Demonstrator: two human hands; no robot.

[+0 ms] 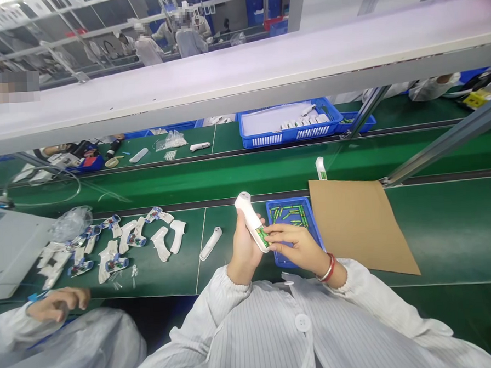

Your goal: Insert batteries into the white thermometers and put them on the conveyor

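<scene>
My left hand [246, 252] is wrapped around the handle of a white infrared thermometer [249, 215], held tilted with its head up and away from me. Its battery compartment is uncovered and shows green batteries [261, 233]. The fingers of my right hand [296, 244] are bent together against the batteries at the handle's lower end; the fingertips partly hide what they pinch. Just right of the thermometer, a blue tray [288, 262] holds several loose green batteries, partly under my right hand. A long white thermometer part [211, 243] lies on the bench to the left.
Brown cardboard [361, 227] lies right of the tray. Another thermometer [321, 168] with batteries showing is on the green conveyor [179, 176]. Opened shells with circuit boards [117, 263] are at left, near a co-worker's hand [60, 303]. A blue basket [292, 137] stands beyond.
</scene>
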